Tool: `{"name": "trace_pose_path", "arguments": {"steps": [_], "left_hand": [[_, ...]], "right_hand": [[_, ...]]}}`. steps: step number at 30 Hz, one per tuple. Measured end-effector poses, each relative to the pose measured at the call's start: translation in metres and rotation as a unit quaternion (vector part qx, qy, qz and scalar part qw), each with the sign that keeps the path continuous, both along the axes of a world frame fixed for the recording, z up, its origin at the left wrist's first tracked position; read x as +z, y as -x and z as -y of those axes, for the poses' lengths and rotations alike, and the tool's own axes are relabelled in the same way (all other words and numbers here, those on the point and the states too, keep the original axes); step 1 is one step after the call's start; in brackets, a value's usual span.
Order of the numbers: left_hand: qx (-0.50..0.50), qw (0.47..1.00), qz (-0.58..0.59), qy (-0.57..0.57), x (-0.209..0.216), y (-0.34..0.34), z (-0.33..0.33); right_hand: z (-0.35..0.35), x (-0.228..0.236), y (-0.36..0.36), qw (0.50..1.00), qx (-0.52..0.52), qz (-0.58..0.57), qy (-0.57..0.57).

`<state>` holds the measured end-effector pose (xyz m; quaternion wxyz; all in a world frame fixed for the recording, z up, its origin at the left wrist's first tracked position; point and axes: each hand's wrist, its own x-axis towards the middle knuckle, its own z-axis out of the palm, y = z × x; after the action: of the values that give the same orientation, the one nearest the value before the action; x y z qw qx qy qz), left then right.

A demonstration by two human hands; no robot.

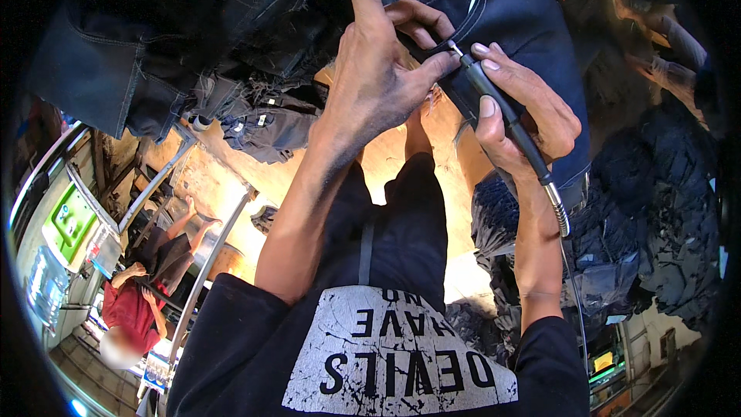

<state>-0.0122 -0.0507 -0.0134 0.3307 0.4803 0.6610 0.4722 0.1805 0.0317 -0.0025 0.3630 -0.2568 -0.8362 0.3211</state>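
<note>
Dark blue denim garments with pale stitching spread out in front of me. My left hand pinches a stitched edge of the denim between thumb and fingers. In my right hand is a slim black pen-shaped rotary tool, gripped like a pencil. Its thin metal tip touches or almost touches the denim beside my left thumb; I cannot tell which. A coiled metal sleeve and a thin cable run down from the tool's rear end.
Dark garments lie heaped at the right, and a smaller bundle is left of my forearm. At the far left, a person in a red top sits near a green tray and a large clear bottle. A metal rail stands between us.
</note>
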Motion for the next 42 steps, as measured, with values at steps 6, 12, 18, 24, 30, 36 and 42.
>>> {"name": "trace_pose_path", "arguments": {"steps": [6, 12, 18, 24, 30, 36, 42], "left_hand": [[0.003, 0.998, 0.056, 0.004, -0.007, -0.002, 0.001], [0.000, 0.998, 0.069, 0.000, -0.009, -0.003, 0.003], [0.018, 0.996, 0.086, -0.023, -0.014, -0.005, 0.002], [0.025, 0.996, 0.089, -0.020, -0.014, -0.005, 0.001], [0.033, 0.994, 0.108, -0.012, -0.014, -0.007, 0.002], [0.002, 0.998, 0.056, -0.012, -0.016, -0.003, 0.003], [-0.011, 1.000, 0.021, -0.012, -0.016, -0.001, 0.003]], "right_hand": [[0.000, -0.002, -0.003, 1.000, -0.004, 0.001, -0.007], [0.001, -0.001, -0.005, 1.000, -0.018, 0.016, -0.003], [0.000, -0.006, -0.006, 1.000, -0.024, -0.005, 0.007], [0.001, -0.004, -0.006, 0.998, -0.043, -0.005, 0.036], [0.000, -0.003, -0.003, 0.998, -0.056, -0.020, 0.039], [0.001, -0.004, -0.003, 0.996, -0.069, -0.025, 0.048], [0.000, -0.002, -0.003, 0.994, -0.087, -0.023, 0.059]]}}
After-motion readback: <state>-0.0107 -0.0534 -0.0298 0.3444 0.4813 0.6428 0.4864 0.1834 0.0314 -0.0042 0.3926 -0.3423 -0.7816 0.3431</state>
